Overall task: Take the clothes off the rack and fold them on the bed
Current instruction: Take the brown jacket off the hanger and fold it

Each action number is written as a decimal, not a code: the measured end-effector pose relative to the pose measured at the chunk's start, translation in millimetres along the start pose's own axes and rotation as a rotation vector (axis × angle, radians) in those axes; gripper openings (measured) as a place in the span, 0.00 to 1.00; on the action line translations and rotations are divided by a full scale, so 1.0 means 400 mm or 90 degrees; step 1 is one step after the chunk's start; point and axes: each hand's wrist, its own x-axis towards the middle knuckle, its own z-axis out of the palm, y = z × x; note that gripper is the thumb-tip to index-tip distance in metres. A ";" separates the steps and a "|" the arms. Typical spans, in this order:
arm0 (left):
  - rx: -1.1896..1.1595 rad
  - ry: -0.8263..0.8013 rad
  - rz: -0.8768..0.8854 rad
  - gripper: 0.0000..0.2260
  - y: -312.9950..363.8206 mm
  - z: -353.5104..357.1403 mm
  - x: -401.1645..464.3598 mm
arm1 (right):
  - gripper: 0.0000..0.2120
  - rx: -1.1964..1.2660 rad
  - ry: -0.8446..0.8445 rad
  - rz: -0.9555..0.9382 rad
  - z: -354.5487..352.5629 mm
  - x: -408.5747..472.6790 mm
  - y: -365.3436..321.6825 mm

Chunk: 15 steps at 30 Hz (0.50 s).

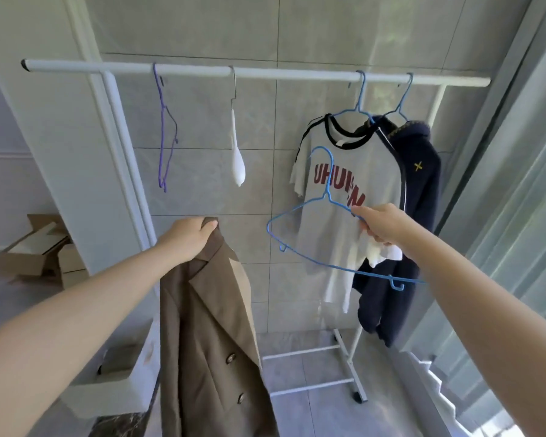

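Observation:
My left hand (188, 236) grips the collar of a brown double-breasted coat (212, 335), which hangs free below it, off the rack. My right hand (382, 227) holds a bare blue wire hanger (309, 212) in front of the rack, below the bar. A white rack (265, 72) stands ahead. On its right end hang a grey T-shirt (338, 197) with red letters and a dark navy hoodie (420, 190), each on a blue hanger. The bed is out of view.
An empty purple hanger (164, 134) and an empty white hanger (237, 152) hang on the bar's left half. Cardboard boxes (35, 247) lie on the floor at left. A white box (117, 383) sits low beside the coat. Glass panels run along the right.

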 end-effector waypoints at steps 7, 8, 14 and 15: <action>-0.144 -0.008 -0.015 0.19 0.077 0.033 0.037 | 0.15 0.284 0.019 -0.060 -0.002 0.110 -0.158; -0.163 -0.012 -0.008 0.19 0.093 0.041 0.037 | 0.16 0.321 0.007 -0.054 0.004 0.124 -0.190; -0.250 -0.043 -0.059 0.18 0.162 0.114 0.065 | 0.16 0.493 -0.070 -0.012 0.039 0.232 -0.323; -0.288 -0.040 -0.075 0.17 0.169 0.128 0.072 | 0.16 0.513 -0.066 -0.006 0.038 0.255 -0.338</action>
